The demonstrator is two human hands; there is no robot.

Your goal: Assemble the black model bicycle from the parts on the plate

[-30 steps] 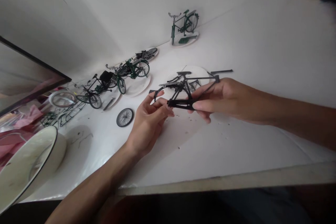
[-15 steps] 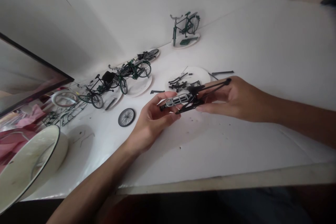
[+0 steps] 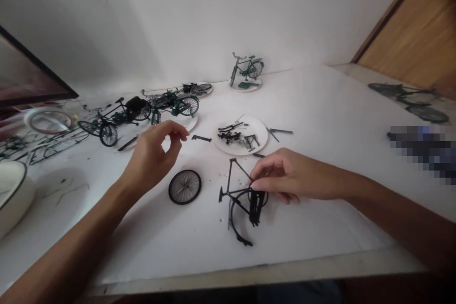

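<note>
My right hand (image 3: 281,175) grips a black model bicycle frame (image 3: 233,194) by its rack end, with the thumb on top. The frame has a curved fender and a black rear rack (image 3: 257,204) but no wheels on it. Off to the left, my left hand (image 3: 153,152) is raised over the table, thumb and index fingertips drawn together in a pinch; whether anything small is between them is hidden. Below it, a loose spoked wheel (image 3: 185,187) lies flat. A small black part (image 3: 201,138) rests just beyond my left fingertips.
A white plate (image 3: 261,142) bears several loose black parts. Thin black pieces (image 3: 281,131) lie beside it. Model bicycles (image 3: 109,126) stand at left, another (image 3: 245,69) near the wall. A white basin (image 3: 16,190) sits at the left edge.
My left hand has let go of the bicycle frame and moved left and up. My right hand has lowered and turned the frame. The view has shifted toward the right.
</note>
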